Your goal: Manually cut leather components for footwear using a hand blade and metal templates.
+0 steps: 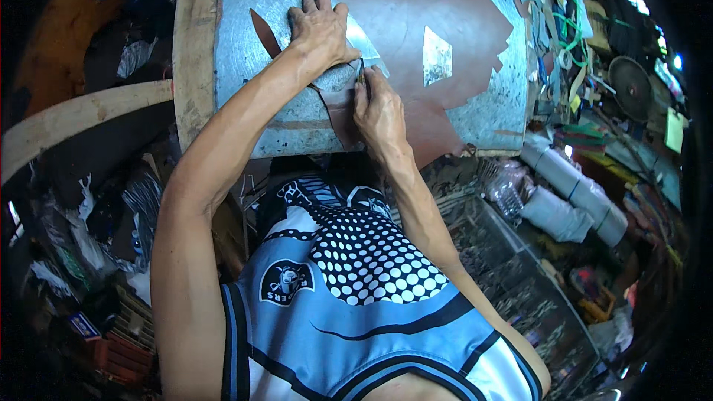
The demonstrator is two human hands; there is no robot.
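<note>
A large brown leather sheet (416,0) covers much of the worktable. My left hand (319,33) lies with its fingers spread, pressing on a pale, shiny flat piece (364,38) on the leather. Close to its thumb, my right hand (382,108) is closed round a slim tool (362,73), whose tip touches down by the edge of the pale piece. The grip hides most of that tool, so I cannot tell whether it is a knife or a pen. A narrow pointed leather scrap (264,33) sits left of my left hand.
The grey metal tabletop (245,104) has a wooden edge (194,52) on its left. Through a four-sided hole in the leather, the metal (437,59) shows. Leather scraps and green cord (573,30) crowd the right side. Plastic-wrapped rolls (575,182) lie lower right, cluttered bags (82,230) lower left.
</note>
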